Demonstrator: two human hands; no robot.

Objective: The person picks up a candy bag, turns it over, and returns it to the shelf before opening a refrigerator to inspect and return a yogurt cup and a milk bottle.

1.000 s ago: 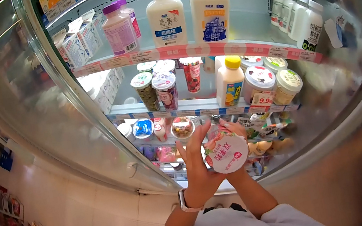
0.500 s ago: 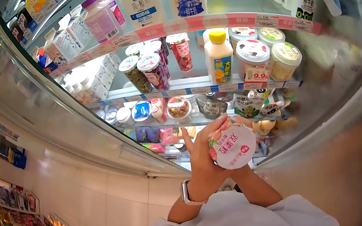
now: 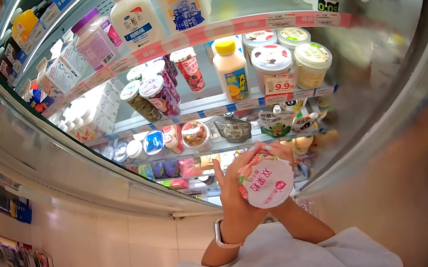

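A yogurt cup with a white foil lid, pink lettering and strawberry pictures is held up in front of my body, its lid facing me. My left hand, a watch on its wrist, wraps the cup's left side with the thumb sticking up. My right hand closes round the far right side; the cup hides most of its palm. My fingers meet above the lid. Beyond my hands, the fridge's lower shelves hold a grey pouch and a tub with a colourful top.
On the middle shelf stand a yellow-capped bottle, several white-lidded tubs and tall cups. Milk jugs line the shelf above. A glass door frames the left side. Snack racks stand at lower left.
The view has turned slightly right, so the shelves appear shifted left. Both hands still hold the yogurt cup, which sits a little lower and further left in view.
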